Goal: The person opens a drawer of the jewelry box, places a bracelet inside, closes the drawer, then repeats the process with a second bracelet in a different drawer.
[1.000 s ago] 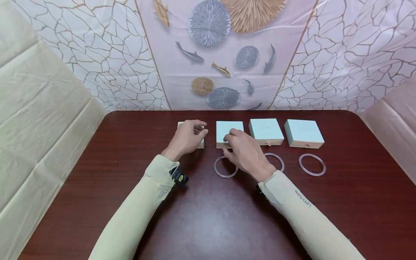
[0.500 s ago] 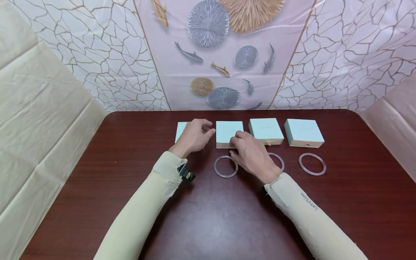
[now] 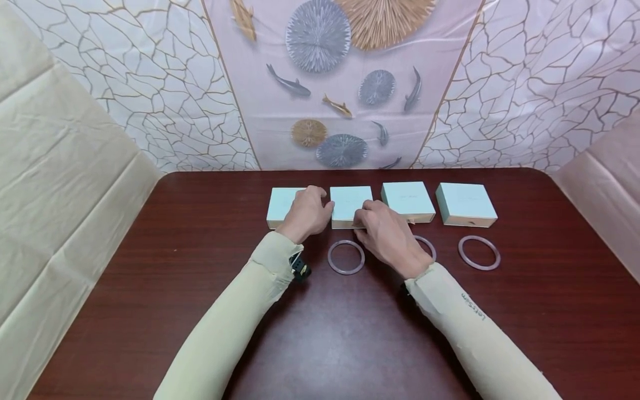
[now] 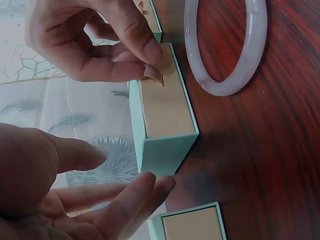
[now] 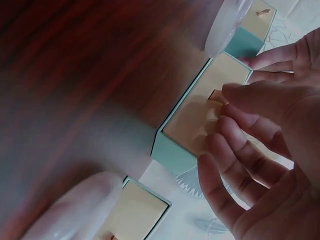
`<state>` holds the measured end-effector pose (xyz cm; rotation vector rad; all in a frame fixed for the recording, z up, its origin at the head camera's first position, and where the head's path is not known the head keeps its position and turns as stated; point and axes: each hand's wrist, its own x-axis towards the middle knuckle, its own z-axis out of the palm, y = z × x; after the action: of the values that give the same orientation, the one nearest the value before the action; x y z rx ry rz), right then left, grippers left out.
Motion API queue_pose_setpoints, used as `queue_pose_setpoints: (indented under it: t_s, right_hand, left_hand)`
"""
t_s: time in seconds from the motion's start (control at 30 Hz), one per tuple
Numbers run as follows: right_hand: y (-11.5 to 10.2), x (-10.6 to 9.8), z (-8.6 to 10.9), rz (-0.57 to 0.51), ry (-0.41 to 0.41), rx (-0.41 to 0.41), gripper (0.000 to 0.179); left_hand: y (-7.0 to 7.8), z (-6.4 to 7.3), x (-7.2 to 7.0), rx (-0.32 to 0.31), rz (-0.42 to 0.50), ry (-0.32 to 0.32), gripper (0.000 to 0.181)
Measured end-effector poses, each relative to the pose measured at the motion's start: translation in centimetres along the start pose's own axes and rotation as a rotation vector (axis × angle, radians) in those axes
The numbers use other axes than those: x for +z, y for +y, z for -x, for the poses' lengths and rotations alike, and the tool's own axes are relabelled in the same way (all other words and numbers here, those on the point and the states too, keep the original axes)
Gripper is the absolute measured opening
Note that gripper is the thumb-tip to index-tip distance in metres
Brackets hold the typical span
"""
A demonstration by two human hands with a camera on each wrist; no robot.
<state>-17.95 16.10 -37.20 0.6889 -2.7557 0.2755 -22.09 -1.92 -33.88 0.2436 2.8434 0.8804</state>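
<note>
My right hand (image 3: pixel 390 236) is at the front of the second pale-green drawer box (image 3: pixel 350 203) from the left. In the left wrist view its thumb and forefinger pinch the small ribbon pull tab (image 4: pixel 153 75) on the box's beige drawer front (image 4: pixel 167 110). That drawer is flush with its sleeve. My left hand (image 3: pixel 307 214) hovers by the box's left side, its fingers extended and holding nothing. A pale lilac bangle (image 3: pixel 330 256) lies on the table just in front of this box.
Another box (image 3: pixel 282 205) stands to the left, partly behind my left hand. Two more boxes (image 3: pixel 407 199) continue the row rightward. A second bangle (image 3: pixel 431 247) is partly covered by my right hand, and a third bangle (image 3: pixel 479 268) lies farther right. Patterned cloth hangs behind the table.
My left hand has moved right, from over the leftmost box to the second box's left side. My right hand has shifted slightly right and its fingers have closed at the drawer front.
</note>
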Motion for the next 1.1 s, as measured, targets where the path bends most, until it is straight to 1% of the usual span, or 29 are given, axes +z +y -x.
queue_pose_setpoints:
  t_s: [0.1,0.17,0.2,0.27,0.3,0.37,0.43,0.47,0.53,0.67,0.7,0.8,0.87,0.97,1.1]
  right_hand:
    - [-0.2,0.0,-0.2,-0.004,-0.014,0.013,0.009]
    - [-0.2,-0.1,-0.3,-0.004,-0.025,0.02,0.01]
    - [-0.2,-0.1,-0.3,-0.003,-0.03,0.024,0.011]
    - [-0.2,-0.1,-0.4,0.002,-0.034,0.026,0.015]
    - [-0.2,-0.1,-0.5,0.002,-0.038,0.028,0.017]
    - [-0.2,-0.1,-0.6,0.001,-0.046,0.03,0.021]
    - [-0.2,-0.1,-0.6,0.001,-0.054,0.033,0.025]
    - [-0.2,-0.1,-0.7,0.0,-0.06,0.036,0.027]
    - [-0.3,-0.1,-0.7,0.0,-0.063,0.035,0.027]
    - [-0.4,0.0,-0.9,-0.006,-0.065,0.01,0.025]
    - [-0.4,0.0,-0.9,-0.007,-0.063,0.004,0.024]
    - [-0.3,0.0,-1.0,-0.007,-0.063,0.002,0.024]
    - [-0.3,-0.1,-0.9,-0.003,-0.061,0.007,0.025]
    - [-0.2,-0.2,-0.9,-0.005,-0.061,0.013,0.025]
    - [-0.3,-0.2,-1.0,-0.014,-0.065,0.012,0.025]
  left_hand:
    - [0.1,-0.1,0.2,0.026,-0.004,-0.005,0.03]
    - [0.2,-0.2,0.3,0.036,-0.013,-0.01,0.025]
    - [0.2,-0.2,0.3,0.036,-0.011,-0.016,0.024]
    - [0.3,-0.3,0.4,0.017,-0.009,-0.02,0.023]
    - [0.3,-0.3,0.3,0.003,-0.007,-0.02,0.026]
    - [0.2,-0.4,0.3,-0.026,0.009,-0.03,0.038]
    - [0.0,-0.6,0.3,-0.039,0.018,-0.032,0.046]
    - [-0.1,-0.6,0.3,-0.042,0.022,-0.034,0.047]
    - [-0.2,-0.7,0.4,-0.039,0.026,-0.033,0.045]
    - [-0.6,-0.8,0.6,-0.011,0.026,-0.012,0.019]
    - [-0.6,-0.8,0.6,0.0,0.034,-0.01,0.018]
    - [-0.7,-0.9,0.8,0.039,0.057,-0.008,0.036]
    - [-0.7,-0.9,0.9,0.049,0.084,-0.013,0.041]
    - [-0.7,-0.8,1.0,0.049,0.116,-0.025,0.039]
    - [-0.8,-0.7,1.3,0.035,0.155,-0.031,0.025]
